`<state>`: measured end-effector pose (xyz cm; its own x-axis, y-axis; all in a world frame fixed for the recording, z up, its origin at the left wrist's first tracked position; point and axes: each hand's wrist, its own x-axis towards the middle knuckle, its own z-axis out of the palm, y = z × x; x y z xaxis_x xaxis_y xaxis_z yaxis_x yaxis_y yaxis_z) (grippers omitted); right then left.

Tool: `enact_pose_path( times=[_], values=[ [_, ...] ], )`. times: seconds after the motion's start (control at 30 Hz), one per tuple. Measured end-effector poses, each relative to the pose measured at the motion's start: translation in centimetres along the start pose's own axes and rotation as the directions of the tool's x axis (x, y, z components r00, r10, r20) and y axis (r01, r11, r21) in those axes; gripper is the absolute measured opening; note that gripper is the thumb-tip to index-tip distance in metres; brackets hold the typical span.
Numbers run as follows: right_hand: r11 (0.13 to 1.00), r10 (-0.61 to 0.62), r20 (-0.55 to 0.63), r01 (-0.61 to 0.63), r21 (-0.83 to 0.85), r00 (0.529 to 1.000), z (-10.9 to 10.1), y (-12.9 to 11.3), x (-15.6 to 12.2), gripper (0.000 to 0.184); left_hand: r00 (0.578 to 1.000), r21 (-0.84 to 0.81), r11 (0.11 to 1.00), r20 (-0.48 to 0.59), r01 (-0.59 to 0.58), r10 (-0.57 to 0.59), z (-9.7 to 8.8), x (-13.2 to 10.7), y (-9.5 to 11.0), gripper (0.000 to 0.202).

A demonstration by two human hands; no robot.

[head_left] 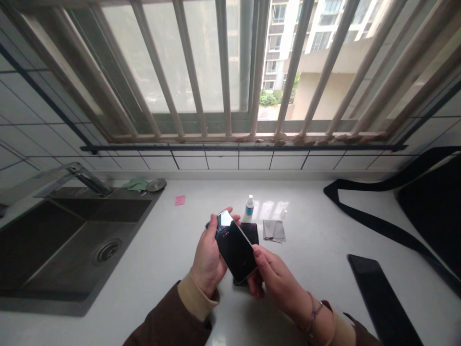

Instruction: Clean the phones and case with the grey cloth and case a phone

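I hold a black smartphone [235, 247] over the white counter [309, 259], screen up and tilted. My left hand [209, 257] wraps round its left edge, fingers closed on it. My right hand [273, 276] pinches its lower right corner. Under the phone lies a second dark flat thing [251, 231], partly hidden. Just behind stand a small white bottle with a blue cap [249, 207] and a folded grey cloth [273, 230].
A dark steel sink [72, 240] with a tap [84, 177] fills the left. A pink slip [179, 200] and a green rag [135, 184] lie near it. A black flat slab [382, 298] and a black strap [367, 216] lie on the right. Barred window behind.
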<state>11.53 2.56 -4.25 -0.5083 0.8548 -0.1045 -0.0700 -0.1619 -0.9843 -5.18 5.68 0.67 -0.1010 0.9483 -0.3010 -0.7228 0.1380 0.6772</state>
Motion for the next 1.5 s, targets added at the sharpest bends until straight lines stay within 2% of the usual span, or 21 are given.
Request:
enact_pose_path(
  times=[0.1, 0.2, 0.4, 0.53, 0.73, 0.9, 1.0, 1.1, 1.2, 1.3, 1.37, 1.43, 1.5],
  values=[
    [0.988, 0.077, 0.102, -0.09, 0.129, 0.992, 0.2, 0.6, 0.4, 0.063, 0.998, -0.042, 0.998, -0.015, -0.053, 0.053, 0.1, 0.1, -0.1, 0.049],
    [0.988, 0.112, 0.154, -0.126, 0.088, 0.982, 0.6, 0.9, 0.5, 0.058, 0.998, -0.066, 0.996, -0.016, -0.067, 0.066, 0.3, -0.1, -0.3, 0.049],
    [0.999, 0.044, 0.061, -0.043, -0.009, 0.997, 0.8, 0.0, 0.1, 0.06, 0.999, -0.074, 0.996, 0.025, -0.045, 0.047, 0.4, -0.2, -0.4, 0.048],
    [0.997, -0.004, 0.086, 0.011, -0.079, 0.996, 0.5, -0.3, -0.2, 0.062, 0.999, -0.085, 0.996, 0.039, 0.001, 0.002, 0.4, -0.2, -0.2, 0.048],
    [0.999, 0.027, 0.074, -0.031, 0.043, 0.997, 0.4, -0.4, 0.0, 0.064, 0.996, -0.089, 0.996, 0.083, -0.02, 0.028, 0.7, -0.6, 0.0, 0.052],
    [0.993, 0.075, 0.162, -0.088, 0.079, 0.984, 0.5, -0.3, 0.3, 0.066, 0.996, -0.087, 0.996, 0.084, -0.003, 0.01, 0.7, -0.6, 0.2, 0.05],
    [0.997, 0.045, 0.071, -0.049, 0.063, 0.996, 0.2, -0.2, 0.4, 0.065, 0.999, -0.045, 0.999, 0.028, 0.019, -0.018, 0.7, -0.4, 0.2, 0.044],
    [0.997, 0.02, -0.054, -0.024, -0.075, 0.998, -0.3, -0.4, 0.3, 0.054, 0.998, 0.059, 0.997, -0.039, 0.049, -0.047, 0.7, -0.1, 0.0, 0.042],
    [0.981, 0.002, -0.086, -0.019, -0.191, 0.996, -0.5, -0.7, 0.0, 0.048, 0.998, 0.221, 0.975, -0.062, -0.002, 0.017, 0.3, 0.2, -0.4, 0.048],
    [0.971, -0.024, -0.14, -0.01, -0.239, 0.99, -0.4, -0.9, -0.1, 0.044, 0.982, 0.472, 0.868, -0.024, -0.155, 0.188, -0.5, 0.6, -0.8, 0.071],
    [0.961, -0.039, -0.17, -0.01, -0.276, 0.985, -0.3, -0.8, 0.0, 0.041, 0.963, 0.666, 0.711, 0.046, -0.227, 0.264, -1.0, 0.8, -0.9, 0.09],
    [0.95, -0.044, -0.171, -0.012, -0.311, 0.984, -0.2, -0.6, 0.1, 0.036, 0.958, 0.813, 0.533, 0.099, -0.234, 0.27, -1.2, 0.8, -0.9, 0.102],
    [0.93, -0.05, -0.149, -0.009, -0.367, 0.988, -0.1, -0.5, 0.2, 0.03, 0.964, 0.888, 0.41, 0.118, -0.21, 0.238, -1.3, 0.7, -0.8, 0.103]
  ],
)
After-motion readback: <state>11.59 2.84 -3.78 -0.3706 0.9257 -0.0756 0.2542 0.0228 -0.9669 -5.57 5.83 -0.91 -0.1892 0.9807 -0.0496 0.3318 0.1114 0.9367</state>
